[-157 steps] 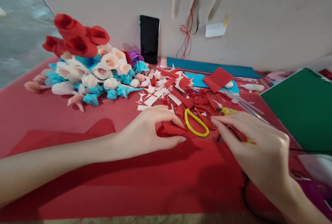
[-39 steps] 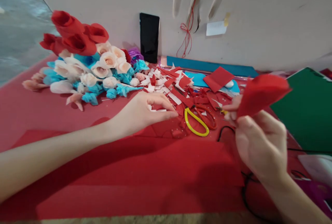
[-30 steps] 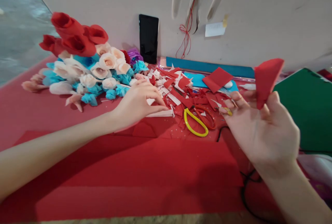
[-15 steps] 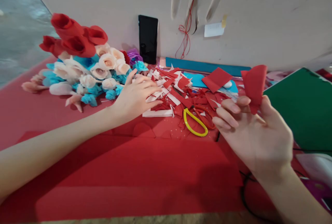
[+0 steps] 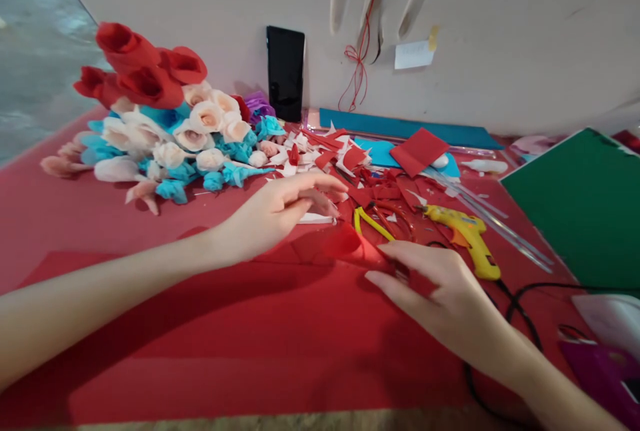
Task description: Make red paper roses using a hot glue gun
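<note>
My right hand (image 5: 440, 291) pinches the base of a red rolled paper petal (image 5: 357, 250) between thumb and fingers, low over the middle of the table. The petal's curled, open end faces left. Just up and to the left of it is my left hand (image 5: 280, 214), fingers stretched and slightly bent, with nothing visible in them. Behind both hands lies a heap of red and white paper scraps (image 5: 345, 151). Yellow-handled scissors (image 5: 373, 223) rest at its front, partly behind the petal. A yellow glue gun (image 5: 467, 234) lies beyond my right hand.
Red, cream and blue paper flowers (image 5: 200, 121) are piled at the left. A black phone (image 5: 286, 74) leans on the wall. Clear glue sticks (image 5: 493, 221) and a green board (image 5: 580, 208) are at the right. A black cable (image 5: 530, 324) loops near my right forearm.
My right hand has come down and left with the red petal, uncovering the glue gun. My left hand has drawn back from the scraps, toward the petal.
</note>
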`<state>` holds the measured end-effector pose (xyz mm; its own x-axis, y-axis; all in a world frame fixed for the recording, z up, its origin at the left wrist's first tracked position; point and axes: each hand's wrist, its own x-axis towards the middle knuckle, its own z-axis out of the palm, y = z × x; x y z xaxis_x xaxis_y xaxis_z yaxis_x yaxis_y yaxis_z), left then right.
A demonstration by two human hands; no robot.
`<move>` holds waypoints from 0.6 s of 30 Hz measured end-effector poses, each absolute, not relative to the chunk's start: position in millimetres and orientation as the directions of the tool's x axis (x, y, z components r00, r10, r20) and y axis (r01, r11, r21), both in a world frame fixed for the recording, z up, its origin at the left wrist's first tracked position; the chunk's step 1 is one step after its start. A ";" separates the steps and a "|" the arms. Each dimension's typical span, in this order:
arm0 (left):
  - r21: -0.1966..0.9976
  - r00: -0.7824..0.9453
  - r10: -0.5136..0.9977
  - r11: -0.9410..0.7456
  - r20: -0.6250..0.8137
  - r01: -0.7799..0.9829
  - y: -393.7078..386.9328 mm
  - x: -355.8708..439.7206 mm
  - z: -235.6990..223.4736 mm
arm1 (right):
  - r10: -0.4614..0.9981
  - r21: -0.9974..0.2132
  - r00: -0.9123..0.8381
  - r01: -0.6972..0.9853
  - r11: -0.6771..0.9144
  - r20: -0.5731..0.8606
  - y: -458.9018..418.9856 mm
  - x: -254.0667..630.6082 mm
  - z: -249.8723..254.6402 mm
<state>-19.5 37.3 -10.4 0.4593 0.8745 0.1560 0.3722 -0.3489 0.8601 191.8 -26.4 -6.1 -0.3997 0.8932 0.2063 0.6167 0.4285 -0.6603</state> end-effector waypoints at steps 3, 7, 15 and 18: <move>0.890 0.540 0.834 -0.323 0.108 0.322 27.2 -17.2 -1.6 | 0.859 -0.589 -0.466 0.641 0.492 0.211 -31.1 192.0 -7.5; 0.796 0.691 0.720 -0.457 0.069 0.397 14.2 -15.7 0.9 | 0.832 -0.524 -0.517 0.661 0.537 0.202 -35.5 191.7 -9.6; 0.651 0.718 0.655 -0.655 0.236 0.383 3.5 -9.1 -8.1 | 0.818 -0.502 -0.527 0.655 0.565 0.232 -36.3 188.4 -13.0; 0.662 0.697 0.670 -0.647 0.257 0.378 2.8 -8.6 -9.7 | 0.818 -0.494 -0.523 0.659 0.567 0.241 -36.6 188.0 -13.4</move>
